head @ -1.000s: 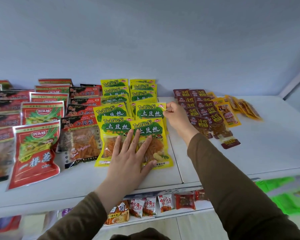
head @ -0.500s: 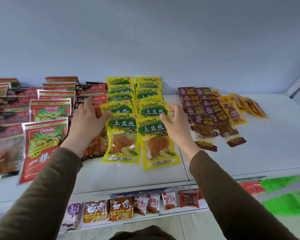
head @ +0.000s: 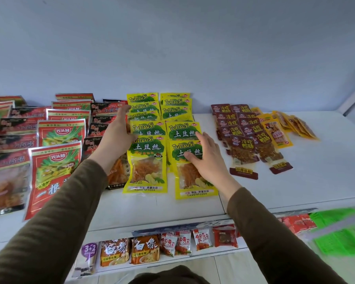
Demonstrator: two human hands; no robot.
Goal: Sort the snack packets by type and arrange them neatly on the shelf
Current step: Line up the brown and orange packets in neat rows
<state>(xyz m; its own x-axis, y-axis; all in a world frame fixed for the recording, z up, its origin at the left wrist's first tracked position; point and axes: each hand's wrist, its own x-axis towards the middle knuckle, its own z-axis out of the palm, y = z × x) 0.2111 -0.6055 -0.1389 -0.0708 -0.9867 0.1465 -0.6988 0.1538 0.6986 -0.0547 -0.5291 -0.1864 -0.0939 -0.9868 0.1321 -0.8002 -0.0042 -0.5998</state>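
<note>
You've got a pale blue wall (head: 172, 48) behind, a lower shelf (head: 172, 261) w/ other goods (labels blurred), and blurry green packaging (head: 340, 232) bottom right.

Left hand (head: 117, 138) beside yellow packets (head: 147, 158), right hand (head: 205, 158) flat on them — white shelf (head: 295, 191).

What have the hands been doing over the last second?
The left hand lifted off the front yellow packets and swung to their left edge. The right hand let go of a packet corner further back and came down flat on the right column. Neither grips anything. The red packets and brown packets stayed put.
</note>
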